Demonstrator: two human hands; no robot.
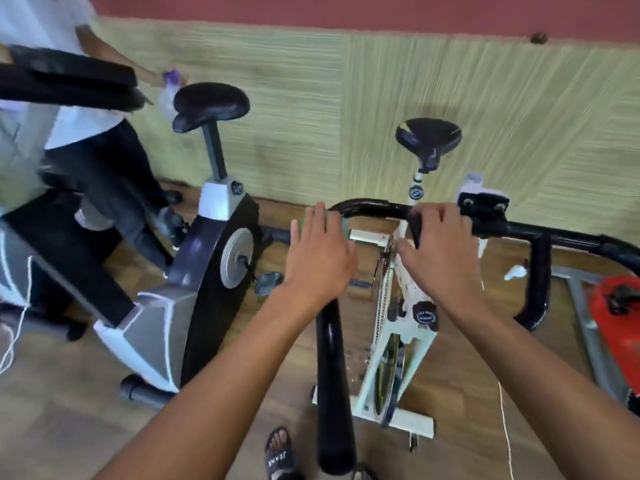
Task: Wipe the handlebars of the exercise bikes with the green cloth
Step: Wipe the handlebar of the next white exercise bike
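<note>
- The left hand [320, 251] lies over the green cloth [345, 226] on the left bend of the black handlebar [367, 206], with its fingers bent over both.
- Only small bits of the cloth peek out beside the fingers.
- The right hand [440, 244] grips the bar near the middle, with fingers curled on top and thumb under.
- The bar is on the white bike [408, 296].
- A grey bike [207, 258] stands to the left.

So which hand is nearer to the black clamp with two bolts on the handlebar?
The right hand. It grips the handlebar just left of the clamp, almost touching it. The left hand is farther left, holding the green cloth on the bar's bend.
</note>
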